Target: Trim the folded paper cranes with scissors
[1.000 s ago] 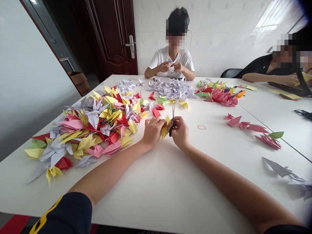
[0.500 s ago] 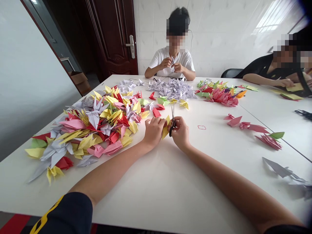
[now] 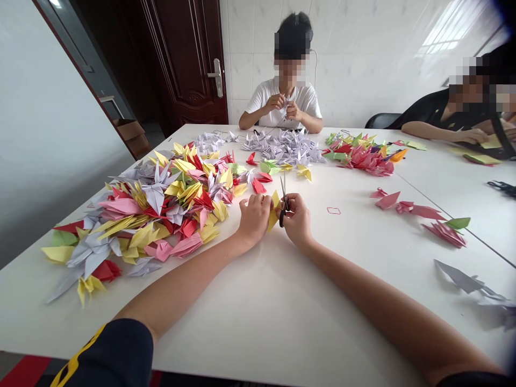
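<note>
Far left of the black-handled scissors, a wide heap of folded paper cranes in yellow, red, pink, lilac and green spreads across the white counter. Nearer the scissors, the left hand is closed, its fingers curled around the folded yellow paper, which sits between both hands, just left of the scissors and touching them. The right hand is closed on the scissors' handles, with the blades pointing up and away.

Straight beyond the scissors lies a pile of lilac paper cranes, and behind it a seated person in a white T-shirt holds a small paper piece in both hands. Right of the scissors are a small red paper outline, a pile of red, pink and green cranes, a loose row of pink cranes and grey-lilac cranes. Further right, a person in black rests a hand on yellow paper.
</note>
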Tool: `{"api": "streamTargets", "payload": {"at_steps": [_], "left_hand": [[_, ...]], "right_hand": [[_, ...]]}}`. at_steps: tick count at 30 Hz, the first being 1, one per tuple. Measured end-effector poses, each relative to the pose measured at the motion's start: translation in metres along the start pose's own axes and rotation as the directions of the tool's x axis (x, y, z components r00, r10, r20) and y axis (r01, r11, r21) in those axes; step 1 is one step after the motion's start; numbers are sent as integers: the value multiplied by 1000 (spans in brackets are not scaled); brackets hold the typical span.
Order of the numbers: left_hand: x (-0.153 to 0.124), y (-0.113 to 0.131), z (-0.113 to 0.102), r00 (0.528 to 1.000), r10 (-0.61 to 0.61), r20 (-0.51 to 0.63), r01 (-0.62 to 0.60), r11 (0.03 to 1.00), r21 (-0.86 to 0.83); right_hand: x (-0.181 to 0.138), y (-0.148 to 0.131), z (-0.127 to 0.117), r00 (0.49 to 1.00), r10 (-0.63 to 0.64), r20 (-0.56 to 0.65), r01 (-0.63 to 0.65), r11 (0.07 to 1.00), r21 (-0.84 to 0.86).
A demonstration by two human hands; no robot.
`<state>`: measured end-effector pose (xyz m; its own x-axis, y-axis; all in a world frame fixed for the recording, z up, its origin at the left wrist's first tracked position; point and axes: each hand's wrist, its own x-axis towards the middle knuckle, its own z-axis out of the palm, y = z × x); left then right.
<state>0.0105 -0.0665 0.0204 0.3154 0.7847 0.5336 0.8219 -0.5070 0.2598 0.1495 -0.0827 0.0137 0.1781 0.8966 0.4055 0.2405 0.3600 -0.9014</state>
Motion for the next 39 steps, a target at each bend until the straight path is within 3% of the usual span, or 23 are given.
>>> {"api": "streamTargets", "payload": {"at_steps": [6,21,29,39], "left_hand": [[1,1,-1,998,-30,61,29,999,16],[0,4,-8,978,-97,185,82,993,90],[1,1,-5,992,-66,109,67,998,-2],[3,-2,-4,993,-51,106,52,999,-6]], "right_hand": [[1,1,0,999,47,-3,-47,999,10],[3,5,-1,996,-23,85,29,997,-71],[5,11,-3,986,131,100,-133,991,11],[5,13,-3,990,122,64,-121,993,-14]]}}
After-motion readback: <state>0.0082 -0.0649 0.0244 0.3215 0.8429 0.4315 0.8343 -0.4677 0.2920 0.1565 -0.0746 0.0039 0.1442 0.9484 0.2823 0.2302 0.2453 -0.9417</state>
